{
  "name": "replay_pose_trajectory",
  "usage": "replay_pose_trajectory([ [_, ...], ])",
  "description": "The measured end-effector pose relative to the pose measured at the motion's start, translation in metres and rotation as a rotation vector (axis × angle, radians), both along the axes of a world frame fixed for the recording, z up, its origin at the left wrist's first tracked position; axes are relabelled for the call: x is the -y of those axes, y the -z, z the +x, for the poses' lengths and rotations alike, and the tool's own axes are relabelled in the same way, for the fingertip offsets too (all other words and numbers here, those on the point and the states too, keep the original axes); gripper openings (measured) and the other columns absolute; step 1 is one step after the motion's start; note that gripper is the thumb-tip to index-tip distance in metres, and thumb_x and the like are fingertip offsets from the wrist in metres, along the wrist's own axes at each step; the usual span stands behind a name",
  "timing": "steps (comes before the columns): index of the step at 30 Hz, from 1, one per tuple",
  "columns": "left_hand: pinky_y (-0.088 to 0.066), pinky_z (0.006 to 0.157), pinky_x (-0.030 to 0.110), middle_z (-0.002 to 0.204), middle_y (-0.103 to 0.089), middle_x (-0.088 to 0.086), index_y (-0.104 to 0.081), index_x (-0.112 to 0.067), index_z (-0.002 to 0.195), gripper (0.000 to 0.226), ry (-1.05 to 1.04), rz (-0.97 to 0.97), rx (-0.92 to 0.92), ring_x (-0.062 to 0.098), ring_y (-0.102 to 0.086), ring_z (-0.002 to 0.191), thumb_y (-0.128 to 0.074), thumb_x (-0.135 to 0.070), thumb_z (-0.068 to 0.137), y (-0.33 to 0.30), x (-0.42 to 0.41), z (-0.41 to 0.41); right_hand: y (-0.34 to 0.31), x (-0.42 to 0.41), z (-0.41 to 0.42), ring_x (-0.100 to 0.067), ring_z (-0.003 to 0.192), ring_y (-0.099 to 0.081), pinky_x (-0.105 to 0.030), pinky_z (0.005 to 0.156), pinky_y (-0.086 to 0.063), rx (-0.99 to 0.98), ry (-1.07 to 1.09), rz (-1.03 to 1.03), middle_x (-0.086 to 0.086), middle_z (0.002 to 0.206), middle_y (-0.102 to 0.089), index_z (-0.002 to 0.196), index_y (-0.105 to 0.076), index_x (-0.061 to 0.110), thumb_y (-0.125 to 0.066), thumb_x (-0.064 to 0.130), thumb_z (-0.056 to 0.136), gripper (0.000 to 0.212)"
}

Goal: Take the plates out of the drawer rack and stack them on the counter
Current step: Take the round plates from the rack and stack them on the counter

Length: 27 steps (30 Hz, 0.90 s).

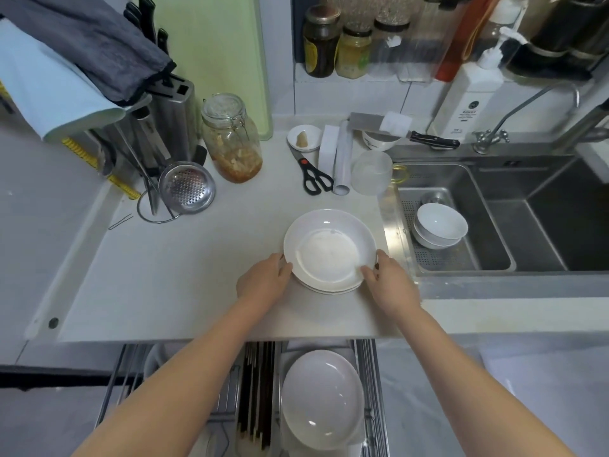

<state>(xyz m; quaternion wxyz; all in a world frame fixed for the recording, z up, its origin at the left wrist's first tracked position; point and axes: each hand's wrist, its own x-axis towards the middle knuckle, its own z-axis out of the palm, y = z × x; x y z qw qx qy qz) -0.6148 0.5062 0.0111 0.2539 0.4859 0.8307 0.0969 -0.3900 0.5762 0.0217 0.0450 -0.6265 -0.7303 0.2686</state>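
Observation:
A stack of white plates [329, 249] rests on the pale counter [184, 278], just left of the sink. My left hand [263, 282] grips the stack's left rim and my right hand [389, 282] grips its right rim, thumbs over the top plate. Below the counter edge the drawer rack [369, 390] is pulled out, and more white plates [321, 397] stand tilted in it between my forearms.
Two white bowls [440, 225] sit in the steel sink [494, 219] to the right. Behind the stack lie black scissors [313, 174], a clear cup [371, 173], a small dish [304, 137] and a cleaver [395, 127]. A glass jar [232, 140], strainer [187, 188] and knife block [171, 117] stand at the left.

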Motion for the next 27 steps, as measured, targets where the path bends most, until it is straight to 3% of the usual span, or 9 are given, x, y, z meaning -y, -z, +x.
replay_pose_trajectory([
  [4, -0.047, 0.086, 0.036, 0.128, -0.056, -0.001, -0.046, -0.027, 0.137, 0.044, 0.049, 0.096, -0.073, 0.022, -0.058, 0.113, -0.037, -0.046, 0.098, 0.003, 0.038, 0.009, 0.002, 0.033, 0.008, -0.032, 0.103, -0.056, -0.041, 0.076, -0.048, -0.029, -0.042, 0.032, -0.013, 0.109, -0.062, 0.115, -0.049, 0.011, -0.043, 0.038, 0.096, 0.034],
  [8, -0.045, 0.079, 0.032, 0.131, -0.053, -0.008, -0.048, -0.029, 0.135, 0.041, 0.134, 0.191, -0.128, 0.018, -0.062, 0.103, -0.041, -0.042, 0.097, 0.011, 0.088, 0.023, 0.014, 0.073, 0.021, -0.030, 0.118, -0.051, -0.041, 0.090, -0.047, 0.021, -0.100, 0.054, -0.010, 0.127, -0.057, 0.130, -0.051, 0.015, -0.043, 0.036, 0.097, 0.040],
  [11, -0.049, 0.077, 0.033, 0.126, -0.058, -0.008, -0.050, -0.028, 0.133, 0.042, 0.240, 0.195, -0.153, 0.017, -0.062, 0.106, -0.043, -0.044, 0.096, 0.023, 0.125, 0.031, 0.028, 0.104, 0.033, -0.030, 0.121, -0.049, -0.040, 0.098, -0.044, 0.021, -0.157, 0.058, -0.010, 0.131, -0.056, 0.132, -0.052, 0.012, -0.048, 0.031, 0.097, 0.040],
  [18, -0.048, 0.068, 0.033, 0.117, -0.061, -0.004, -0.045, -0.028, 0.136, 0.045, 0.310, -0.023, -0.135, 0.018, -0.063, 0.099, -0.035, -0.049, 0.096, 0.069, 0.175, 0.046, 0.058, 0.149, 0.046, -0.035, 0.122, -0.050, -0.041, 0.102, -0.043, 0.047, -0.256, 0.135, -0.016, 0.131, -0.056, 0.124, -0.059, 0.004, -0.056, 0.018, 0.091, 0.035],
  [27, -0.049, 0.075, 0.036, 0.118, -0.059, 0.003, -0.032, -0.026, 0.142, 0.049, 0.265, -0.324, -0.073, 0.024, -0.061, 0.104, -0.034, -0.046, 0.098, 0.128, 0.186, 0.064, 0.139, 0.181, 0.058, -0.028, 0.120, -0.048, -0.037, 0.093, -0.046, 0.278, -0.247, -0.232, -0.007, 0.136, -0.048, 0.138, -0.041, 0.014, -0.044, 0.027, 0.095, 0.045],
])
